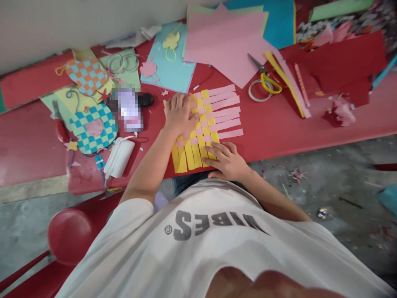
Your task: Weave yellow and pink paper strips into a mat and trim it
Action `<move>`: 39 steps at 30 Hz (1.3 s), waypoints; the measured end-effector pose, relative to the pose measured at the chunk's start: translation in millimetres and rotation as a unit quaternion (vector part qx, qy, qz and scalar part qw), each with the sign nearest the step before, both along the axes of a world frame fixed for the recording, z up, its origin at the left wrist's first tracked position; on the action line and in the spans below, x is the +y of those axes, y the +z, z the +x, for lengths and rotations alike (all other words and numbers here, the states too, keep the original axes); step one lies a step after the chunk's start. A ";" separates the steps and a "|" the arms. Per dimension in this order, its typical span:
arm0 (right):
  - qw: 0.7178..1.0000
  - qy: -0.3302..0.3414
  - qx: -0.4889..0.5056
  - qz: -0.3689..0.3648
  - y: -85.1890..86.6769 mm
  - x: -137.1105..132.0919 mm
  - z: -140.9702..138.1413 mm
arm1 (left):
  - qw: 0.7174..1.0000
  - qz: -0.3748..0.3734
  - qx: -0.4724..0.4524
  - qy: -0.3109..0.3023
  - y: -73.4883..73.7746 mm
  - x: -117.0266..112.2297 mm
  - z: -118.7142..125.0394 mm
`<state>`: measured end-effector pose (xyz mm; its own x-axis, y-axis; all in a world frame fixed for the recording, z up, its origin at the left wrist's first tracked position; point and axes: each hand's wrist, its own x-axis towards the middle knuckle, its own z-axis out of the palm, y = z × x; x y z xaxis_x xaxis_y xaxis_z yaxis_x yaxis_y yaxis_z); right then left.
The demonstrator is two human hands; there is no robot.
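A paper mat (203,124) woven from yellow strips and pink strips lies on the red table (279,124) in front of me. My left hand (180,114) lies flat on the mat's upper left part, fingers spread, pressing it down. My right hand (228,159) rests at the mat's lower right corner, near the table's front edge, with its fingers curled on the ends of the yellow strips. The loose ends of the pink strips (226,111) stick out to the right of the weave.
Sheets of pink paper (223,41) and blue paper (169,62) lie behind the mat. Yellow-handled scissors (265,74) and a tape ring (259,91) sit at the right. Woven paper shapes (93,128), a phone (130,109) and a white charger (119,157) lie left. Scraps litter the floor.
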<state>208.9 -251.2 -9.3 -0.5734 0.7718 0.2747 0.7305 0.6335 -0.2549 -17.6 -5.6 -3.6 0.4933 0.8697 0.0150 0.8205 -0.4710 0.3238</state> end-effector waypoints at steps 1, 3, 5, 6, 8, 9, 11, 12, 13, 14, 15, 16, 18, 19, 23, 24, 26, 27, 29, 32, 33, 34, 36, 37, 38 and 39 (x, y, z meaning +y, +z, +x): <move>1.000 -0.002 -0.001 0.000 0.2 0.2 -0.5 | 1.000 -0.001 -0.001 0.003 -0.4 -0.1 0.1; 1.000 -0.006 -0.001 -0.003 0.6 1.0 -0.7 | 1.000 -0.007 -0.007 0.007 -0.6 -0.3 0.4; 1.000 -0.004 -0.002 -0.012 1.0 2.1 -0.6 | 1.000 -0.012 -0.010 0.009 -0.4 -0.2 0.6; 1.000 -0.002 -0.001 -0.018 1.3 2.6 -0.7 | 1.000 -0.013 -0.009 0.009 -0.4 -0.2 0.7; 1.000 0.003 0.005 -0.030 1.9 3.6 -1.2 | 1.000 -0.010 -0.006 0.009 -0.3 -0.1 0.6; 0.999 0.005 0.007 -0.035 2.3 3.9 -1.5 | 1.000 -0.008 -0.004 0.009 -0.3 -0.1 0.4; 0.999 0.008 0.008 -0.042 3.0 4.4 -1.9 | 1.000 -0.004 -0.003 0.006 -0.1 -0.4 0.0; 0.999 0.009 0.007 -0.045 3.2 4.5 -2.0 | 1.000 -0.002 -0.003 0.004 0.2 -0.6 -0.1; 0.999 0.010 0.007 -0.046 3.3 4.6 -1.9 | 1.000 -0.001 -0.002 0.002 0.6 -0.8 -0.2; 0.999 0.011 0.007 -0.046 3.3 4.5 -1.8 | 1.000 -0.001 -0.002 0.001 1.1 -0.9 -0.2; 0.999 0.012 0.009 -0.046 3.2 4.5 -1.7 | 1.000 -0.002 -0.003 0.001 1.6 -0.9 -0.2; 0.999 0.012 0.012 -0.046 3.1 4.5 -1.6 | 1.000 -0.005 -0.003 0.002 2.2 -0.9 0.0; 0.999 0.013 0.015 -0.048 3.0 4.7 -1.4 | 1.000 -0.013 -0.006 0.003 2.9 -0.5 0.3; 0.999 0.014 0.015 -0.050 3.0 4.9 -1.3 | 1.000 -0.017 -0.007 0.003 3.0 -0.2 0.5; 0.998 0.015 0.019 -0.055 3.2 5.5 -1.0 | 1.000 -0.013 -0.001 -0.002 1.3 0.8 0.7; 0.998 0.015 0.020 -0.054 3.0 5.2 -1.1 | 1.000 -0.008 -0.001 -0.002 0.6 1.0 0.7; 0.998 0.016 0.023 -0.053 2.4 4.0 -1.4 | 1.000 -0.003 -0.002 -0.003 -0.1 1.4 0.8; 0.998 0.017 0.024 -0.053 2.1 3.3 -1.6 | 1.000 -0.004 -0.002 -0.004 -0.3 1.7 1.0; 0.998 0.020 0.027 -0.056 2.0 2.9 -1.8 | 1.000 -0.013 0.003 -0.007 -0.2 2.3 1.2; 0.996 0.017 0.059 -0.071 6.8 10.2 0.0 | 1.000 -0.021 0.011 -0.014 -1.2 3.0 1.3; 0.994 0.005 0.075 -0.077 10.4 15.8 1.4 | 1.000 -0.017 0.012 -0.017 -1.9 3.1 1.1; 0.993 -0.013 0.090 -0.080 15.3 23.2 3.2 | 1.000 -0.010 0.012 -0.020 -2.8 3.0 0.8; 0.990 -0.055 0.106 -0.078 27.8 42.1 7.4 | 1.000 0.005 0.011 -0.023 -4.2 2.5 0.1; 0.989 -0.069 0.106 -0.073 34.8 53.2 9.4 | 1.000 0.010 0.010 -0.023 -4.5 2.2 -0.2; 0.989 -0.076 0.108 -0.067 41.8 65.1 11.0 | 1.000 0.012 0.009 -0.023 -4.6 1.9 -0.5; 0.989 -0.081 0.111 -0.060 48.2 77.9 12.3 | 1.000 0.011 0.008 -0.023 -4.4 1.7 -0.6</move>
<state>221.2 -173.3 38.9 -0.3747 0.8832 0.2819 0.7375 0.4683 -0.4867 -18.3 -3.9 -8.1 0.5326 0.8459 0.0260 0.8030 -0.5148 0.3002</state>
